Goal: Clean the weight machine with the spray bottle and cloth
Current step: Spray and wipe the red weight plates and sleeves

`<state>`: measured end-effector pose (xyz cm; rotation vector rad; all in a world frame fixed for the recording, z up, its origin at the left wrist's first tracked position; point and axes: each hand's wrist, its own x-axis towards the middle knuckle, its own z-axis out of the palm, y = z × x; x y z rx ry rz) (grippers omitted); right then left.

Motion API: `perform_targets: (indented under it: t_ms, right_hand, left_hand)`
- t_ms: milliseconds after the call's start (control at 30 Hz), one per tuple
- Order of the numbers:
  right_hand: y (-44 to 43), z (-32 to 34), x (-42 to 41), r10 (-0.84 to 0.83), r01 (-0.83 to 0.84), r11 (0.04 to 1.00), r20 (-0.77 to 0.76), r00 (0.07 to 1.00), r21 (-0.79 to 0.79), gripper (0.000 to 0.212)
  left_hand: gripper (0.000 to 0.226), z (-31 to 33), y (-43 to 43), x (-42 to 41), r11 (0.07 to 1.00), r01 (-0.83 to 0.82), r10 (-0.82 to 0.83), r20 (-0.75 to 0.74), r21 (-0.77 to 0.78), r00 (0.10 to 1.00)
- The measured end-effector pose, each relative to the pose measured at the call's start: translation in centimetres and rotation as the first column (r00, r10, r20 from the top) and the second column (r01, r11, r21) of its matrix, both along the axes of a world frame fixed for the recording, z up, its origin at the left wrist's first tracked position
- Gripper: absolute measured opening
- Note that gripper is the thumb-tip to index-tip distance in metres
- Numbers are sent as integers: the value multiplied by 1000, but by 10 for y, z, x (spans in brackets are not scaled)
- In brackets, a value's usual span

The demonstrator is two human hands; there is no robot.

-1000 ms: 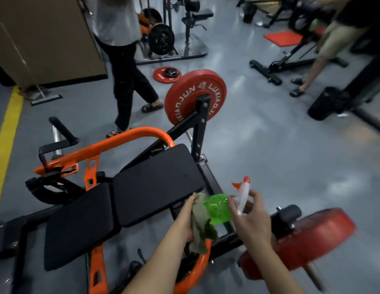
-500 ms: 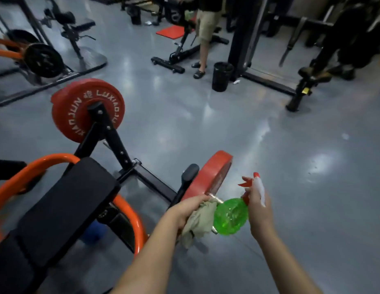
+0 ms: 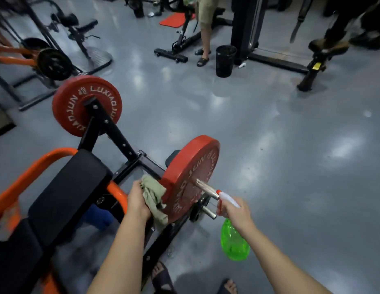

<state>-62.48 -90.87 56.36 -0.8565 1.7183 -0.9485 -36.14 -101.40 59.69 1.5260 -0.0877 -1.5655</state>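
— Two hands are busy; what does each one hold?
— The left hand (image 3: 138, 201) has its fingers curled round the cloth (image 3: 153, 193) and presses it on the rim of the near red plate (image 3: 192, 166). The right hand (image 3: 234, 211) grips the neck of the spray bottle (image 3: 234, 244).
— What is different from a moment ago?
— Half a second ago the bottle lay sideways, just beside the cloth, with the hands close together. Now the hands are apart, the green body hangs down, and the nozzle points at the steel peg (image 3: 206, 187) on the plate's face.
— And for the task?
— I judge that this end of the weight machine (image 3: 121, 143) gets the spray next, and then the wiping.
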Motion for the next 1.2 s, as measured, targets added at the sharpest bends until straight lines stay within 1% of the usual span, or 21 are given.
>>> perform_targets:
  t_ms: [33, 100, 167, 200, 267, 300, 333, 400, 500, 567, 667, 767, 833, 900, 933, 1033, 1067, 1133, 1200]
  right_hand:
    - [1, -2, -1, -18, 18, 1000, 41, 999, 8, 49]
    - [3, -7, -6, -35, 31, 998, 63, 997, 58, 48]
    - [7, -13, -11, 19, -21, 994, 20, 1000, 109, 49]
    - [9, -17, -13, 99, -92, 985, -43, 994, 149, 50]
    - [14, -23, -16, 271, -229, 948, -182, 945, 220, 46]
    - [16, -24, -18, 310, -252, 937, -244, 919, 242, 46]
    - [17, -25, -20, 311, -245, 938, -284, 907, 245, 48]
    - [16, -27, -28, 254, -191, 955, -289, 923, 229, 49]
    - [8, -25, -36, 192, -138, 968, -265, 945, 210, 39]
    - [2, -19, -37, 138, -96, 981, -262, 955, 169, 38]
    - [-4, -1, -32, 84, -56, 992, -249, 965, 116, 39]
    - [-6, 23, -15, 135, -123, 990, -231, 964, 65, 41]
    - [-9, 40, 4, 155, -153, 988, -206, 966, 28, 33]
    - [-18, 57, 27, 142, -145, 989, -141, 980, -11, 23]
    - [-22, 66, 38, 138, -144, 989, -120, 983, -39, 22]
    - [-53, 83, 83, 143, -160, 979, -131, 981, -129, 35]
    - [-64, 89, 99, 175, -199, 969, -156, 972, -149, 37]
    - [-87, 96, 130, 266, -302, 939, -209, 941, -166, 33]
    - [-110, 100, 168, 379, -422, 892, -239, 894, -162, 33]
  left_hand:
    - [28, -1, 5, 4, 1000, -27, 27, 17, 8, 999]
    - [22, -1, 15, 12, 999, -39, 38, 60, 8, 997]
    - [17, -8, 22, 20, 998, -47, 43, 101, 39, 994]
    - [15, -9, 26, 20, 998, -50, 44, 116, 47, 992]
    - [13, -6, 32, 19, 999, -51, 50, 84, 15, 995]
    - [14, -4, 33, 17, 999, -41, 41, 85, 6, 996]
    - [15, -3, 33, 17, 999, -41, 40, 91, 6, 995]
    - [17, -1, 30, 19, 999, -34, 34, 108, 5, 994]
    - [14, -3, 25, 19, 999, -33, 32, 95, 11, 995]
    - [22, -2, 22, 14, 1000, -26, 26, 65, 0, 998]
    - [33, -2, 12, 5, 999, 39, -38, 26, -23, 999]
    - [43, 4, -3, 7, 996, 80, -80, 1, -36, 997]
    - [40, 11, -15, 16, 994, 94, -97, -50, -57, 994]
    - [35, 18, -28, 30, 994, 85, -90, -73, -65, 993]
    - [31, 19, -32, 37, 995, 79, -85, -90, -68, 992]
    - [19, 31, -52, 74, 996, 60, -70, -157, -67, 985]
    - [17, 35, -58, 89, 994, 77, -88, -156, -72, 984]
    - [22, 46, -71, 118, 989, 97, -113, -151, -110, 982]
    - [21, 48, -82, 152, 977, 147, -170, -156, -153, 973]
